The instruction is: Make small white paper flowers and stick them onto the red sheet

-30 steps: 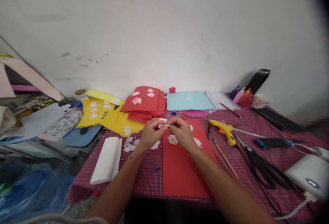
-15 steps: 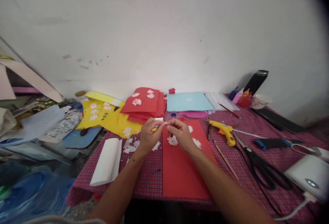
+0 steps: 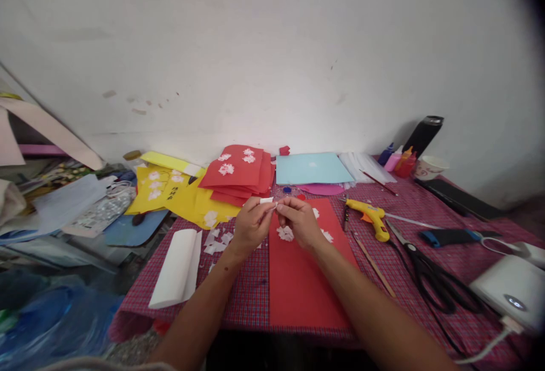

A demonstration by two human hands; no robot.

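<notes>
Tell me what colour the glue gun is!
The glue gun is yellow, with an orange trigger; head view.

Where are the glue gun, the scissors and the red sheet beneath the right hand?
Glue gun (image 3: 369, 212), head view: yellow barrel.
Scissors (image 3: 411, 248), head view: pivot.
Red sheet (image 3: 300, 277), head view: bare lower part.

A pale, scuffed wall (image 3: 272, 59) rises beyond the hands (image 3: 252, 224); beneath them stands a table (image 3: 244, 297) covered in red-and-blue check.

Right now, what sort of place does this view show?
Probably a paper-craft workspace: a yellow hot glue gun, black-handled scissors and a red paper sheet with white flowers lie on the checked tablecloth.
</notes>
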